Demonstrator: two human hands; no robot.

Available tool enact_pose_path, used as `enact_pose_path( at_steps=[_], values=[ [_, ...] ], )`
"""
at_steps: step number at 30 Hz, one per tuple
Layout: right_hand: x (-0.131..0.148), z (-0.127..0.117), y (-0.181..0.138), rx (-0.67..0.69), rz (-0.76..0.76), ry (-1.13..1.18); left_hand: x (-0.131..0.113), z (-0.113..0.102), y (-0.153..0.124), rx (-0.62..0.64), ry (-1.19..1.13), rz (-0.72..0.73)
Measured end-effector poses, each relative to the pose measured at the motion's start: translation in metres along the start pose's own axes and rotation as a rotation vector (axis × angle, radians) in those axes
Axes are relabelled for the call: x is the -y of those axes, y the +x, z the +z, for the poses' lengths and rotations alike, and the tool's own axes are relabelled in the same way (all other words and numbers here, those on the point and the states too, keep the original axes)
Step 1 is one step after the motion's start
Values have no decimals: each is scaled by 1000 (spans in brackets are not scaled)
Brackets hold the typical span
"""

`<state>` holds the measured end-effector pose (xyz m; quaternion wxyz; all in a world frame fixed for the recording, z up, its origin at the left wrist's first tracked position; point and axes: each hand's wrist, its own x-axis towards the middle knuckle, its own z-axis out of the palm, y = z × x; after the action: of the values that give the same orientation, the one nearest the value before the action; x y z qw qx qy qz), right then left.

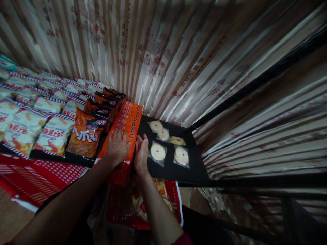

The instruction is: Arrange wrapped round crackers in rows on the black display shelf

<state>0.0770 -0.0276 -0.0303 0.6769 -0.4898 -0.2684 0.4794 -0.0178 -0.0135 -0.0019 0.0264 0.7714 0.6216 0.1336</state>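
My left hand [118, 147] lies flat, fingers stretched out, on a row of overlapping orange packets [125, 117] that runs from the shelf's front edge to the back. Beside the row's right edge stands my right hand [141, 153], palm turned toward the packets with its fingers extended; whether it touches them I cannot tell. To its right, on the black shelf [173, 170], are round pale cakes in clear wrappers, such as the front one [157, 151] and another [181, 156]. A small yellowish packet [177, 141] lies behind them.
Left of my hands stand orange-and-black snack bags [87, 134] and rows of white snack bags [55, 134]. A red basket [176, 204] with yellow packets is below the shelf, another red basket [58, 173] farther left. Pleated curtain [158, 68] and black rails [255, 83] border the shelf.
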Motion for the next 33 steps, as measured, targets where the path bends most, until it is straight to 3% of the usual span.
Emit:
enact_pose_path(
  at_steps=[10, 24, 33],
  values=[
    [4, 1, 19, -47, -18, -30, -4, 3, 9, -143, 36, 30],
    [0, 5, 79, -61, -48, -127, -3, 10, 48, -144, -15, 32],
    [-2, 13, 108, -15, -50, -117, -3, 15, 59, -122, 24, 19]
  ],
)
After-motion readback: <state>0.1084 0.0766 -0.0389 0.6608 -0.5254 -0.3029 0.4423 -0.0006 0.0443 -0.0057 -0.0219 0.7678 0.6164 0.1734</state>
